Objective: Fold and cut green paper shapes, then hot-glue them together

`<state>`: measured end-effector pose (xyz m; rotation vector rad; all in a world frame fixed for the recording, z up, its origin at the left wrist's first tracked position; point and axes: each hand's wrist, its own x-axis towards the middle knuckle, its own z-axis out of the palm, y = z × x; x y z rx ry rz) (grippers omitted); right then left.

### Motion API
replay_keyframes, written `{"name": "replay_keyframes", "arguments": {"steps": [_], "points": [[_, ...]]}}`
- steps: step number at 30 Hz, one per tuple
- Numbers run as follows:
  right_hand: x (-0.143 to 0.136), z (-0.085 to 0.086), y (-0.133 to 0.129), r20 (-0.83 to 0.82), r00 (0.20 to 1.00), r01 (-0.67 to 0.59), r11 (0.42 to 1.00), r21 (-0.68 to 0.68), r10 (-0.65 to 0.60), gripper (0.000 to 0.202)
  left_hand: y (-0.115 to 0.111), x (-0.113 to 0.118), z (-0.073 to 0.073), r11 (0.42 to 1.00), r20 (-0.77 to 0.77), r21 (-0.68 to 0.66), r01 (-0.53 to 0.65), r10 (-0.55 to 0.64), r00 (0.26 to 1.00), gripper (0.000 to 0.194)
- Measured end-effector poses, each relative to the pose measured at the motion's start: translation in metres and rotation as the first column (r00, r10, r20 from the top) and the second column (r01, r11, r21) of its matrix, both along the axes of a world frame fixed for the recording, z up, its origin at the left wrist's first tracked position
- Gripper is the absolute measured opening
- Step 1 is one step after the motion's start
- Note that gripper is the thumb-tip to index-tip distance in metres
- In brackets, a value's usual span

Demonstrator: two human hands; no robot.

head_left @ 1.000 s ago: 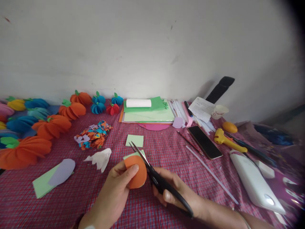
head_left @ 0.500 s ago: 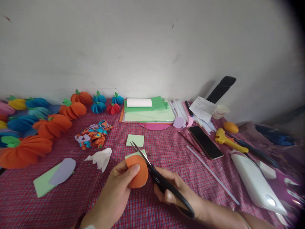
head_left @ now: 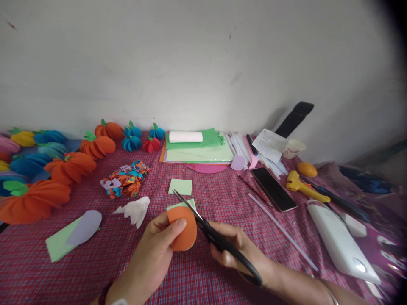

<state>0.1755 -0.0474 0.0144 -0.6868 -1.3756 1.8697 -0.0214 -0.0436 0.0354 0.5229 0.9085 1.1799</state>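
Gripping one orange paper piece (head_left: 184,238) with light green paper (head_left: 191,202) behind it, the left hand (head_left: 157,239) has thumb and fingers closed above one checked cloth (head_left: 187,279). The right hand's (head_left: 243,250) fingers wrap one pair of scissors (head_left: 219,241), blades beside the orange edge. Beyond lie one green square (head_left: 180,187), three small blue pumpkins (head_left: 131,143), one red pumpkin (head_left: 151,144).
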Motion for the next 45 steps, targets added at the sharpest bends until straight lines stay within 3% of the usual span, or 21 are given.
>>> {"name": "replay_keyframes", "arguments": {"steps": [7,16,24,39,45], "points": [[0.006,0.002,0.004,0.017,0.999,-0.034,0.999,0.0,0.034,0.061,0.001,0.0,0.004,0.998,0.002,-0.051,0.021,-0.021,1.0,0.015],[0.013,0.008,0.008,0.125,0.991,-0.053,0.999,0.003,0.052,0.06,0.002,-0.005,-0.002,0.996,-0.011,-0.058,0.068,-0.069,0.998,0.01],[0.019,0.007,0.013,0.044,0.967,-0.247,0.965,-0.092,0.252,0.069,0.007,-0.007,0.001,0.991,-0.09,-0.072,0.114,-0.121,0.989,0.015],[0.015,0.009,0.009,0.059,0.981,-0.179,0.98,-0.084,0.185,0.073,0.003,-0.008,-0.005,0.977,-0.149,-0.085,0.196,-0.207,0.967,0.019],[0.019,0.001,0.009,0.083,0.985,-0.147,0.985,-0.088,0.154,0.067,0.003,-0.009,-0.004,0.969,-0.135,-0.075,0.237,-0.245,0.96,0.019]]}}
